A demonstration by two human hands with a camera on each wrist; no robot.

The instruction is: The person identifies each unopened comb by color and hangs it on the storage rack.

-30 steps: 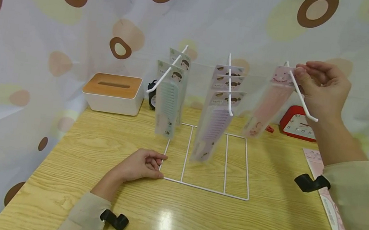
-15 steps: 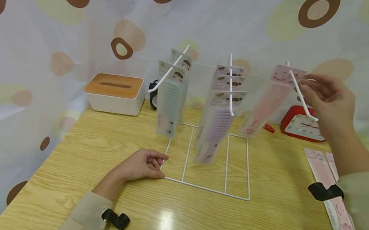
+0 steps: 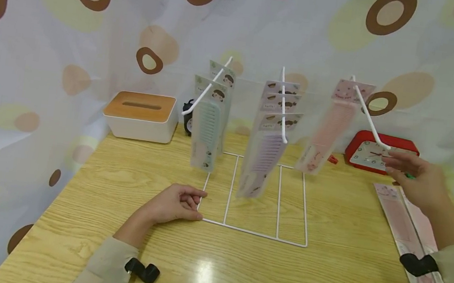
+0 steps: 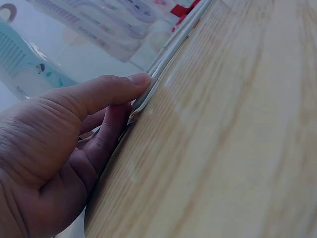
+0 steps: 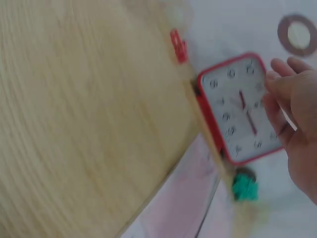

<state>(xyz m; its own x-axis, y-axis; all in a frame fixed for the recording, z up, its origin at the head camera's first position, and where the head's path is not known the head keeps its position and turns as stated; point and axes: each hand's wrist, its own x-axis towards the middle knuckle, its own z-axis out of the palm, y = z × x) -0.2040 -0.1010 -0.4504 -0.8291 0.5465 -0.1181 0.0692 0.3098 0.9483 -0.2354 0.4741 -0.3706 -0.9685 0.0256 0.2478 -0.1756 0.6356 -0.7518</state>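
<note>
A white wire display rack (image 3: 254, 232) stands on the wooden table with three prongs in the head view. My left hand (image 3: 174, 203) pinches the front left corner of its base; in the left wrist view the thumb (image 4: 116, 90) lies on the wire. Mint-green packaged combs (image 3: 207, 125) hang from the left prong and several purple packaged combs (image 3: 269, 153) from the middle one. On the right prong hangs a pink packaged comb (image 3: 333, 121). My right hand (image 3: 419, 181), fingers loosely bent and holding nothing, is below that prong's tip, before the red clock.
Pink packaged combs (image 3: 398, 219) lie at the table's right side. Along the back are a white tissue box (image 3: 139, 126) with a wooden lid, a small black clock (image 3: 187, 120), a red clock (image 3: 367, 154), a red clip (image 3: 333, 159) and a green object (image 5: 245, 187).
My right hand has let go of the hanging pink packaged comb and moved down and to the right, toward the packs on the table. My left hand stays at the rack's corner.
</note>
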